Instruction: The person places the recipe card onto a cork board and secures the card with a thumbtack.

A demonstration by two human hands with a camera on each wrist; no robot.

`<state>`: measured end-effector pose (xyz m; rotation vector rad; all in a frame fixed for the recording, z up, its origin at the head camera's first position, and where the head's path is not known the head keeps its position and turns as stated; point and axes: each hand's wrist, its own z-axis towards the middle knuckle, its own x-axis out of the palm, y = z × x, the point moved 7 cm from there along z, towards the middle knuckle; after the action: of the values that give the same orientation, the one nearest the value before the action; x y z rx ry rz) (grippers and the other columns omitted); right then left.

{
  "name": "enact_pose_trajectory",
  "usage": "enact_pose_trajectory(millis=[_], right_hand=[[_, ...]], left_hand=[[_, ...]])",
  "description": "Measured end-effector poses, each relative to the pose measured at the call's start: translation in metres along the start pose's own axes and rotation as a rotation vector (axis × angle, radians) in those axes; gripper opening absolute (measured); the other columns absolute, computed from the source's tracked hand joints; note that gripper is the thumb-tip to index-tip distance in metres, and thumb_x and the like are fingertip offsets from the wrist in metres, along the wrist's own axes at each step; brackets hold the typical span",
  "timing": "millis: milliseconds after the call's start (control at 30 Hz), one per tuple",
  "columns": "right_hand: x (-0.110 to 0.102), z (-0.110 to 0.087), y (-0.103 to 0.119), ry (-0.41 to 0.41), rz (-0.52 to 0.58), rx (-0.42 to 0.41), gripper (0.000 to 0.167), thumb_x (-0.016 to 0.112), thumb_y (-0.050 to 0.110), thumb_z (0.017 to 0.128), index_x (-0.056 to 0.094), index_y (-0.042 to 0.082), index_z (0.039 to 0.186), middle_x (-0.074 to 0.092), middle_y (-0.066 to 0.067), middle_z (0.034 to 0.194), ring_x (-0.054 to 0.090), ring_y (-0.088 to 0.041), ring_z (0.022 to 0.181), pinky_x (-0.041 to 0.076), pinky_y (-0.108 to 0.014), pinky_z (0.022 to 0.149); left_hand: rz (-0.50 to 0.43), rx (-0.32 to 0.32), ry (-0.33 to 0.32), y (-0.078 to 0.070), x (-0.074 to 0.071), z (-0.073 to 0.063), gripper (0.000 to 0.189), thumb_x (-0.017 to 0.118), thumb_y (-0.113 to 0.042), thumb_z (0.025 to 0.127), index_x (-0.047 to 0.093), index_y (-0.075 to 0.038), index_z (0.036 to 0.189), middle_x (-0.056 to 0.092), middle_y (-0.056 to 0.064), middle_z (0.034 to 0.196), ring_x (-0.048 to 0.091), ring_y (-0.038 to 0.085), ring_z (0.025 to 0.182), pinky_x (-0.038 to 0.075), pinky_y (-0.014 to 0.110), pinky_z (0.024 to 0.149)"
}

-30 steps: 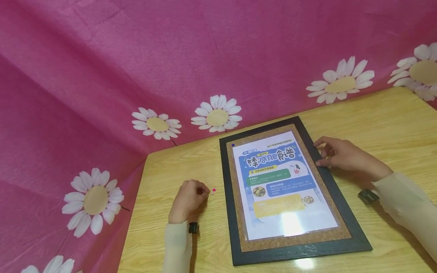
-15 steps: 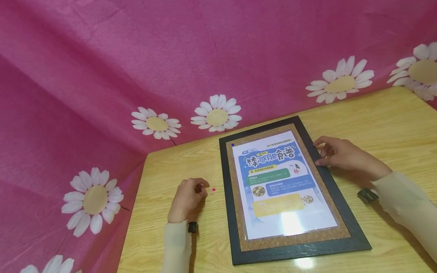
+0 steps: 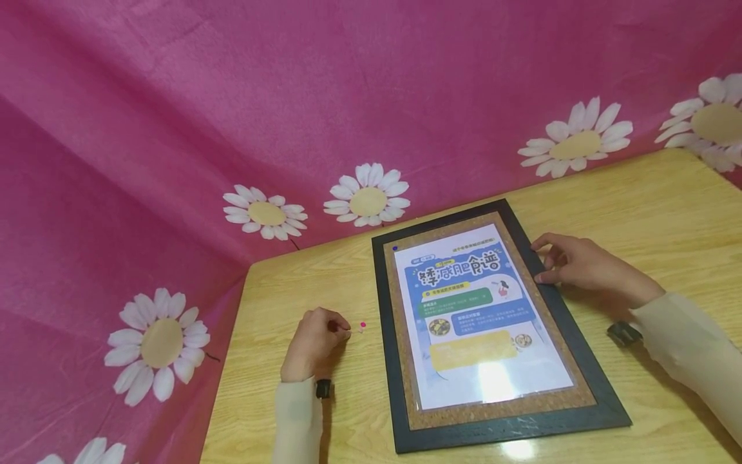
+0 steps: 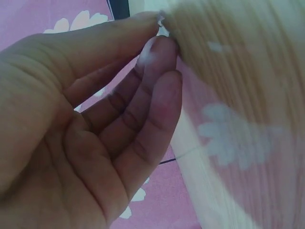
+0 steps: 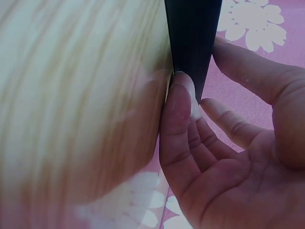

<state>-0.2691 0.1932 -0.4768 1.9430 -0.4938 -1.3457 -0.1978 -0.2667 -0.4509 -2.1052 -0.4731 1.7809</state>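
Note:
My left hand [image 3: 313,341] hovers over the wooden table, thumb and index finger brought close together. At its thumb tip in the left wrist view is a tiny clear glinting thing [image 4: 161,20]; whether the fingers pinch it, I cannot tell. A small pink-headed pin [image 3: 362,325] lies just right of the fingertips, with a tiny pale thing [image 3: 362,331] beside it. My right hand [image 3: 585,264] grips the right edge of a black-framed corkboard [image 3: 493,403] between thumb and fingers. A printed sheet [image 3: 446,390] lies on the cork, and a blue pin [image 3: 395,248] is at its upper left corner.
The wooden table [image 3: 278,290] runs back to a pink cloth [image 3: 348,84] with white daisies, which hangs behind and to the left. Light glares on the sheet's lower part. A dark wrist device [image 3: 624,334] sits at the right cuff.
My left thumb and index finger parted, then came together again, and the hand has drawn slightly left of the pink pin. The right hand and the corkboard have stayed in place.

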Motion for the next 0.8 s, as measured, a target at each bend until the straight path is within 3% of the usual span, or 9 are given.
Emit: enact_pose_trajectory(millis=[167, 300, 467, 700, 800], right_hand=[[0.0, 0.0, -0.001, -0.002, 0.002, -0.006, 0.059, 0.079, 0.02, 0.091, 0.05, 0.002, 0.139, 0.063, -0.014, 0.106, 0.06, -0.029, 0.096, 0.05, -0.035, 0.077], [0.001, 0.001, -0.001, -0.002, 0.001, -0.008, 0.06, 0.079, 0.02, 0.091, 0.049, 0.001, 0.139, 0.063, -0.014, 0.105, 0.06, -0.028, 0.095, 0.05, -0.035, 0.076], [0.001, 0.0, 0.0, -0.001, 0.002, -0.004, 0.06, 0.08, 0.021, 0.09, 0.05, 0.001, 0.138, 0.063, -0.014, 0.104, 0.06, -0.028, 0.094, 0.051, -0.034, 0.076], [0.004, -0.002, -0.001, 0.041, 0.087, 0.024, 0.059, 0.077, 0.018, 0.093, 0.048, 0.006, 0.143, 0.059, -0.011, 0.106, 0.057, -0.028, 0.103, 0.049, -0.033, 0.08], [0.003, -0.001, 0.0, 0.036, 0.064, 0.007, 0.059, 0.078, 0.019, 0.093, 0.049, 0.004, 0.142, 0.06, -0.011, 0.104, 0.057, -0.027, 0.1, 0.049, -0.032, 0.078]], left_hand=[[0.019, 0.071, -0.001, -0.006, 0.003, 0.0, 0.009, 0.079, -0.004, 0.089, 0.078, -0.01, 0.083, 0.073, 0.001, 0.081, 0.056, 0.012, 0.073, 0.049, 0.026, 0.069], [0.039, 0.094, -0.009, -0.009, 0.004, 0.001, 0.009, 0.079, -0.005, 0.089, 0.076, -0.01, 0.082, 0.069, 0.001, 0.077, 0.054, 0.012, 0.07, 0.047, 0.026, 0.067], [0.046, 0.099, -0.051, -0.01, 0.004, 0.003, 0.009, 0.078, -0.008, 0.089, 0.075, -0.01, 0.08, 0.067, 0.0, 0.074, 0.053, 0.012, 0.067, 0.046, 0.025, 0.063], [0.025, 0.107, -0.079, -0.013, 0.003, 0.003, 0.011, 0.077, -0.008, 0.089, 0.075, -0.012, 0.079, 0.069, -0.001, 0.073, 0.054, 0.01, 0.064, 0.046, 0.024, 0.061], [-0.01, 0.117, -0.094, -0.015, 0.002, 0.003, 0.01, 0.077, -0.007, 0.09, 0.075, -0.011, 0.081, 0.069, 0.0, 0.074, 0.054, 0.01, 0.064, 0.046, 0.024, 0.06]])
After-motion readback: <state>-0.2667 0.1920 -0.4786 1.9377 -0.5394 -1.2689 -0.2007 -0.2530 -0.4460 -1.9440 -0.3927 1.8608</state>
